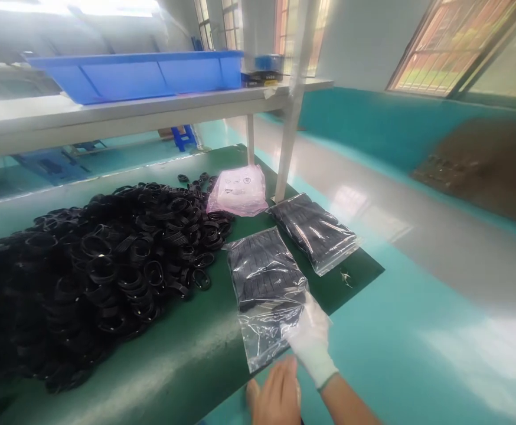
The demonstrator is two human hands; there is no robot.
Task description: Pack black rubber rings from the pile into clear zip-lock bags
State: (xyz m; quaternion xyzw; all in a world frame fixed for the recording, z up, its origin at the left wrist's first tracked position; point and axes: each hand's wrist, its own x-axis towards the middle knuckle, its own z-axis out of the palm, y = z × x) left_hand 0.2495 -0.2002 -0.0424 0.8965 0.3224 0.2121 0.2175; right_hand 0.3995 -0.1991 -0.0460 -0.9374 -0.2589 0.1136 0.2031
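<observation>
1. Showing low at the bench's (182, 354) near edge, the left hand (278, 392) is bare, its fingers side by side and slightly bent; whether they grasp anything, I cannot tell.
2. The right hand (311, 330), in a thin white knit glove with a ribbed cuff, is at the right side of the near bag (262, 265). Glare and blur hide the fingertips, so I cannot tell if they pinch the film or only press it.
3. The near bag lies flat on the bench, by the near edge and left of the near right corner. It is clear, glossy plastic, roughly oblong; dark strips fill its far part in tight ridged rows, while the near end is loose, wrinkled film.
4. Left of it spreads a deep pile (120, 260) of black loops, oval and banded, with a dull sheen and a few bright glints.
5. A second bag (313, 227), equally shiny and packed with black, lies along the bench's right end, near the corner.
6. Toward the far right corner, a crinkly pink bag (238, 192) with a whitish, printed front lies against the pile.
7. Beyond, a pale shelf (196, 107) carries a long blue plastic bin (147, 77) with slanting sides.
</observation>
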